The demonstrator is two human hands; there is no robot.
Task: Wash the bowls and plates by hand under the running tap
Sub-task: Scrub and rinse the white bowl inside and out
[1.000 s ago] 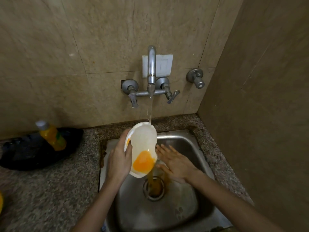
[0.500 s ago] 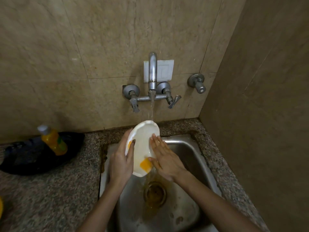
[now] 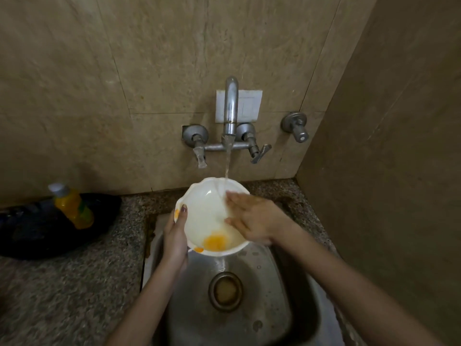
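Observation:
A white bowl with a scalloped rim is held tilted over the steel sink, under the stream from the wall tap. Orange-yellow liquid pools at the bowl's low front edge. My left hand grips the bowl's left rim, thumb inside. My right hand lies flat with fingers spread against the bowl's inner right side, where the water lands. Water spills off the bowl's front toward the drain.
A yellow bottle with a grey cap leans in a black dish on the speckled granite counter at left. A second valve sticks out of the tiled wall at right. A side wall closes the right.
The bowl has turned from edge-on to face up toward me. My right hand moved from beside the bowl to its inside, rubbing upward. The orange pool has shrunk.

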